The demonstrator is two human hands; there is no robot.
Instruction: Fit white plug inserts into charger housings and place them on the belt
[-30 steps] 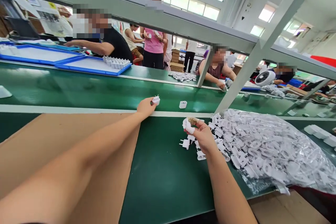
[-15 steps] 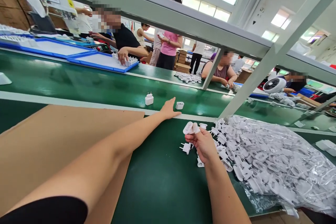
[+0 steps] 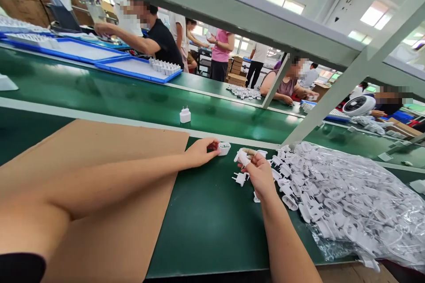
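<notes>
My left hand (image 3: 203,151) is closed on a white charger housing (image 3: 224,148), its open end facing up with something green inside. Just to the right, my right hand (image 3: 259,171) pinches a white plug cover (image 3: 244,157) between thumb and fingers; the thumb and a finger seem to wear pale finger cots. A loose plug cover with two pins (image 3: 239,179) lies on the green table below my right hand. Beyond my left hand, an assembled charger (image 3: 185,115) stands upright on the green belt, pins up.
A clear plastic bag (image 3: 358,203) spills many white plug covers at the right. Brown cardboard (image 3: 109,154) covers the table's left. A slanted metal post (image 3: 318,97) rises behind the bag. Across the belt, co-workers sit near blue trays (image 3: 133,68).
My left hand has taken the housing from the belt and drawn it back over the table edge. My right hand still holds its plug cover, now turned differently. The charger stays on the belt.
</notes>
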